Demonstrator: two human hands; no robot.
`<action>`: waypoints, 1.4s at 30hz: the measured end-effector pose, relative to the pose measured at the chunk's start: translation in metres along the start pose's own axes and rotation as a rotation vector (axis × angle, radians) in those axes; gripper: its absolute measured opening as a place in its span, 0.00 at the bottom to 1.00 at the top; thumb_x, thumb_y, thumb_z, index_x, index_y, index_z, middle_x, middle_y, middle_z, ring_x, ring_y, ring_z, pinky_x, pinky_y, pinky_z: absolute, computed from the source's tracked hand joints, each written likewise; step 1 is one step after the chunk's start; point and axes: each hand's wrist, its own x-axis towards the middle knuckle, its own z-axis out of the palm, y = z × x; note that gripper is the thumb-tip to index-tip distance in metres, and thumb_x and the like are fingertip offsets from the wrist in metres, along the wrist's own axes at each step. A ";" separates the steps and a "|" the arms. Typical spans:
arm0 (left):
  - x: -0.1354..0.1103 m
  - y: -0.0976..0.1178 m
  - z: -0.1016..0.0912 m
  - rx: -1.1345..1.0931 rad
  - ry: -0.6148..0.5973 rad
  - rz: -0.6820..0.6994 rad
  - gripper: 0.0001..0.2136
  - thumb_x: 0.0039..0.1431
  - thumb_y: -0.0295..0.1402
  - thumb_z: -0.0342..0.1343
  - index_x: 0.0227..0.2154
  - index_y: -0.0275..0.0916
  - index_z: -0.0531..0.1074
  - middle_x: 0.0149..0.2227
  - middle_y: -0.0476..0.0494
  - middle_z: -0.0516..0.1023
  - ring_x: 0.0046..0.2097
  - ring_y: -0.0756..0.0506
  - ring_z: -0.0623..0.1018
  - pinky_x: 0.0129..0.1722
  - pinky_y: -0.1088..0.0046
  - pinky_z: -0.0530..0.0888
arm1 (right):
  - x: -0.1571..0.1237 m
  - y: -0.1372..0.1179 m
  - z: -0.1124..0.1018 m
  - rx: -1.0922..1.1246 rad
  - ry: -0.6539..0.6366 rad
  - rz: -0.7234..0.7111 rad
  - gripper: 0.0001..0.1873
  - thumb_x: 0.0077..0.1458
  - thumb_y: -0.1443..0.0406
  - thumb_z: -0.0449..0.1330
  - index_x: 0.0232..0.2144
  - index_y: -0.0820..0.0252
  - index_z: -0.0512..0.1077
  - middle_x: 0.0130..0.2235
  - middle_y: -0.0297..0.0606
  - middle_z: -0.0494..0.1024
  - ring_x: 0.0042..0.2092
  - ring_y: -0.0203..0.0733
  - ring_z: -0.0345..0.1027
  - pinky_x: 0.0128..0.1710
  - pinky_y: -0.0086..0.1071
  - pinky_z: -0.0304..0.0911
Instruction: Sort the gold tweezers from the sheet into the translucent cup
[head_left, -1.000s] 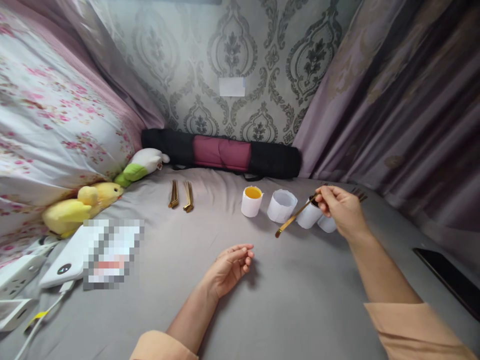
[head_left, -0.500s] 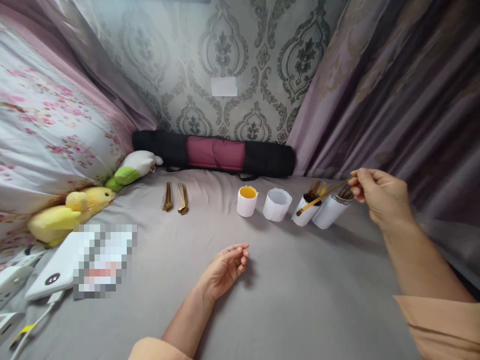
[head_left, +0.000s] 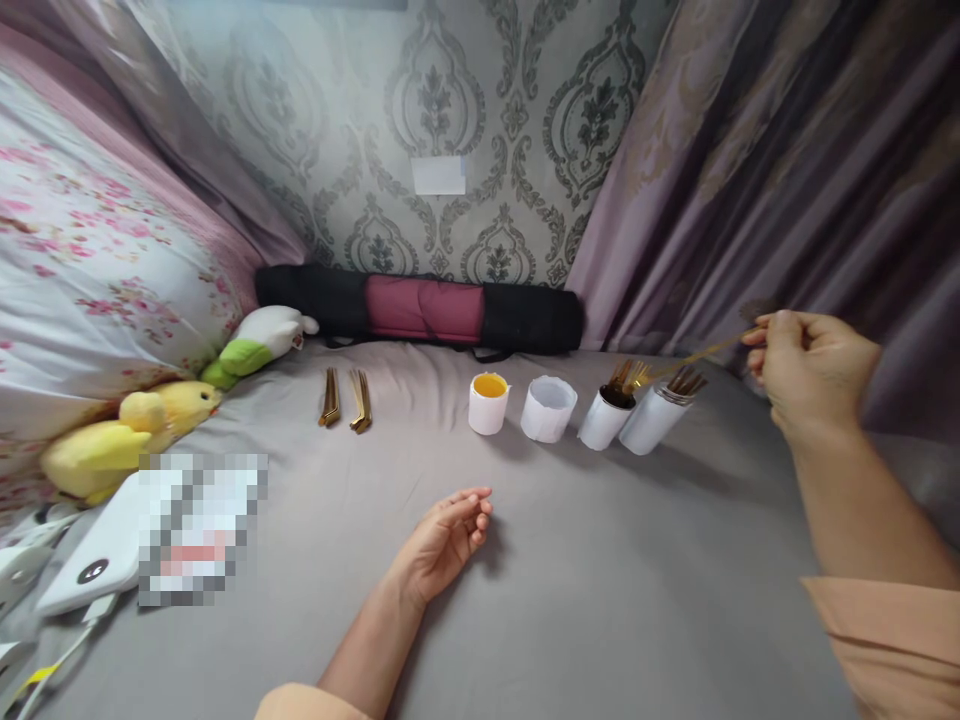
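Observation:
My right hand (head_left: 817, 365), closed in a pinch, holds a thin gold-coloured stick (head_left: 709, 352) by one end. The stick slants down to the left, its far end near the mouth of a white-wrapped cup (head_left: 601, 418) with gold sticks in it; I cannot tell whether they touch. Beside it leans a taller white cup (head_left: 651, 420) full of darker sticks. A wide white cup (head_left: 550, 408) and a white cup with a yellow inside (head_left: 489, 404) stand further left. My left hand (head_left: 448, 540) rests on the grey sheet, loosely curled, holding nothing.
Two small bundles of gold sticks (head_left: 361, 402) lie on the sheet to the left. Behind is a black and maroon rolled bag (head_left: 424, 307). A yellow plush toy (head_left: 112, 440), a white power bank (head_left: 112, 540) with a cable and a blurred packet (head_left: 202, 530) are at left.
My right hand has moved right and slightly up, carrying the stick. The stick's far end has shifted from in front of the cup toward its upper right. My left hand stays put.

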 end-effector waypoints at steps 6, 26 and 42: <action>0.000 0.000 -0.001 0.006 -0.007 0.001 0.10 0.49 0.27 0.56 0.36 0.32 0.69 0.29 0.46 0.70 0.27 0.56 0.70 0.25 0.81 0.68 | 0.002 0.009 -0.001 -0.193 -0.024 -0.082 0.15 0.53 0.60 0.50 0.32 0.65 0.71 0.25 0.39 0.72 0.18 0.28 0.59 0.16 0.22 0.55; 0.002 -0.001 -0.002 0.002 -0.011 0.005 0.10 0.49 0.27 0.56 0.36 0.32 0.69 0.29 0.46 0.70 0.27 0.55 0.70 0.25 0.81 0.68 | -0.014 0.010 0.025 -0.275 -0.402 -0.021 0.13 0.52 0.61 0.50 0.32 0.63 0.70 0.29 0.39 0.75 0.20 0.29 0.62 0.18 0.23 0.56; 0.002 -0.001 -0.002 0.000 -0.008 0.016 0.10 0.49 0.27 0.56 0.36 0.32 0.69 0.29 0.46 0.70 0.27 0.55 0.70 0.25 0.81 0.68 | -0.021 0.026 0.043 -0.357 -0.482 0.021 0.11 0.49 0.62 0.51 0.28 0.61 0.71 0.26 0.36 0.76 0.18 0.31 0.62 0.19 0.25 0.56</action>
